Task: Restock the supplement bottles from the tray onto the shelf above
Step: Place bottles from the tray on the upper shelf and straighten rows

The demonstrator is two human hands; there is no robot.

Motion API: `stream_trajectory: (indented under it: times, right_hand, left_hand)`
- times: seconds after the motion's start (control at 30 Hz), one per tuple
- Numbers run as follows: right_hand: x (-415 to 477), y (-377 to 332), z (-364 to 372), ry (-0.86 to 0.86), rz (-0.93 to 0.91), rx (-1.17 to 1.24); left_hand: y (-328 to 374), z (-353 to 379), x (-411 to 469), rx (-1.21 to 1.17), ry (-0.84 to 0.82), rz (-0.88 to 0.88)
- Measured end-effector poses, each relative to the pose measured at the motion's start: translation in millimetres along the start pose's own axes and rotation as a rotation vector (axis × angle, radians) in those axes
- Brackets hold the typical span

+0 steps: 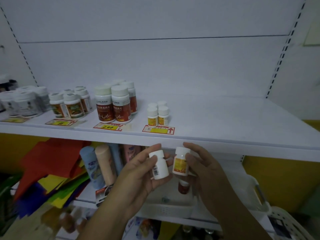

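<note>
two hands are raised just below the front edge of a white shelf (pixel 225 122). the left hand (pixel 138 172) curls its fingers around a small white bottle (pixel 160 166) (its barcode faces the camera). the right hand (pixel 206 172) grips a yellow-label bottle (pixel 181 161) just beside it. both bottles tilt slightly. on the shelf above, four small bottles (pixel 158 113) stand behind a price tag (pixel 158 130). a white tray (pixel 166 209) sits below the hands.

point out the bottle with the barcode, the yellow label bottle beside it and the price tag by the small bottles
barcode bottle (pixel 162 168): head view, on its white side
yellow-label bottle (pixel 180 164): head view, on its yellow label
price tag (pixel 158 130): head view, on its yellow middle
</note>
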State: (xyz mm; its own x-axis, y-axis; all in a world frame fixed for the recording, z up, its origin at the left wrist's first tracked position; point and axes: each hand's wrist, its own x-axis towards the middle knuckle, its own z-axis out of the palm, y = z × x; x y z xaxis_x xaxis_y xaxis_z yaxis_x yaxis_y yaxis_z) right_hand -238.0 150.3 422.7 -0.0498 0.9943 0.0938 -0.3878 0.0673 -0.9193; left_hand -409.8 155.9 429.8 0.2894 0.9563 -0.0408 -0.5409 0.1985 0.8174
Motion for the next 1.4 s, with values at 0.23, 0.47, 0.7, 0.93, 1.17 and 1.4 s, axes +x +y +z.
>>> stream_trajectory:
  times: [0.23,0.47,0.7,0.93,1.17,1.4]
  right_hand:
    - [37.1,-30.6,4.5,-0.061,-0.104,-0.111]
    - [93.4,-65.0,20.6,0.054,-0.272,-0.262]
    - [167.4,-66.9,31.3,0.210,-0.357,-0.433]
    - [231.9,-59.0,35.6,0.120,-0.171,-0.591]
    - [235.8,-52.6,18.2,-0.039,-0.031,-0.482]
    - [230.2,-52.6,13.6,-0.109,0.020,-0.562]
  left_hand:
    - [49.5,9.4,32.0,0.036,-0.145,0.108]
    - [107.6,26.8,75.9,0.379,-0.098,0.315]
    - [139.2,40.6,129.4,0.771,0.147,0.578]
    - [126.6,32.6,171.0,0.932,0.301,0.531]
    - [117.7,17.3,183.6,0.928,0.307,0.408]
    - [108.5,13.0,188.2,0.924,0.241,0.199]
